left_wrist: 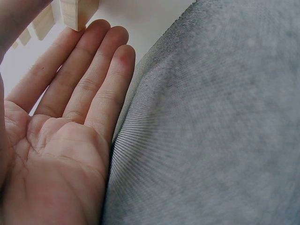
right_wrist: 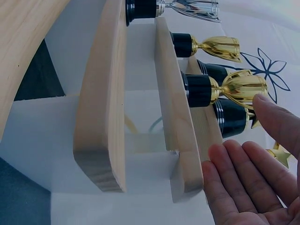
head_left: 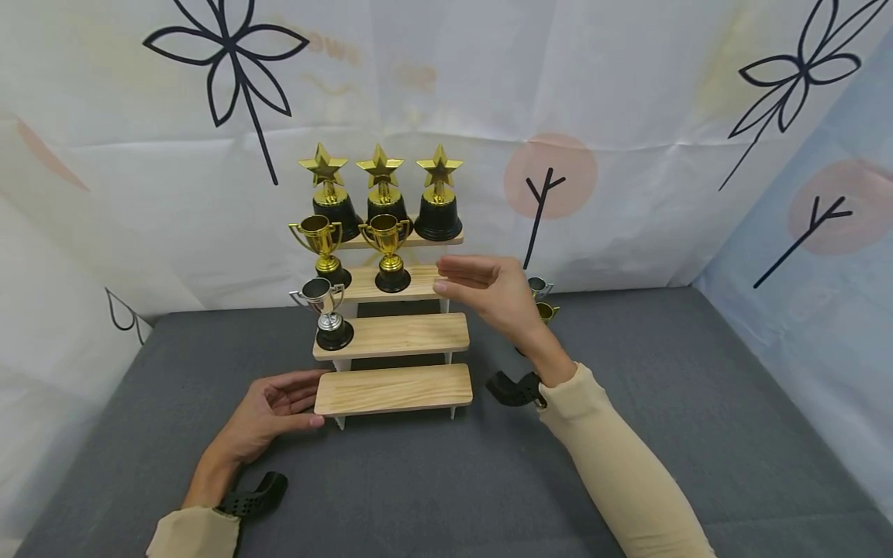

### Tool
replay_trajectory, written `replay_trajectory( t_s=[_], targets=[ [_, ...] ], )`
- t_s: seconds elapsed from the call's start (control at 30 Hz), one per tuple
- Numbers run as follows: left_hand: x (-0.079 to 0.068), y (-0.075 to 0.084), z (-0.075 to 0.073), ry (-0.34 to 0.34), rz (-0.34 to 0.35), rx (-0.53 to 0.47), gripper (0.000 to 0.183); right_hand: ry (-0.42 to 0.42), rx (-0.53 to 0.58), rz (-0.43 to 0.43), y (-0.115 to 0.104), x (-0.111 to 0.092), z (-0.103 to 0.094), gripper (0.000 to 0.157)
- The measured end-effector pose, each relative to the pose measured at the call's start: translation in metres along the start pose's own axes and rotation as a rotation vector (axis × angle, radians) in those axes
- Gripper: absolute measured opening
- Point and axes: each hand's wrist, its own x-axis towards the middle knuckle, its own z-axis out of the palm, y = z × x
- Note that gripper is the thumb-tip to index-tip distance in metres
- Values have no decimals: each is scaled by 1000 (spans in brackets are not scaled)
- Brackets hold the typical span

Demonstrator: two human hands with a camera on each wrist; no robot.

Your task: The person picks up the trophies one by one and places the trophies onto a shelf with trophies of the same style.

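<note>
Left hand (head_left: 267, 415): fingers nearly straight, touching bottom wooden tier (head_left: 394, 390)
Right hand (head_left: 494, 294): fingers extended, thumb apart, empty, near gold trophy cup (head_left: 388, 242)

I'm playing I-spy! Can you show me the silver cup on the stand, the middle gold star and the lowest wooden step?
Silver cup (head_left: 331, 322): head view, on its silver stem.
Middle gold star (head_left: 380, 166): head view, on the star's centre.
Lowest wooden step (head_left: 394, 390): head view, on the bare middle of its top.

head: bright, even light; left wrist: grey cloth (left_wrist: 220, 112) blurred; right wrist: glints on gold cup (right_wrist: 244, 87)
</note>
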Motion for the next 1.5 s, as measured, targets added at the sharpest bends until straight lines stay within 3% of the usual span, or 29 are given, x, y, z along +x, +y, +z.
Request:
replay_trajectory(
  t_s=[0.53,1.5],
  targets=[
    [-1,0,0,4,7,1,66,56,-29,-4,-1,-23,-23,43],
    [0,-1,-1,23,-19,22,68,199,-4,44,23,-53,-61,45]
  ],
)
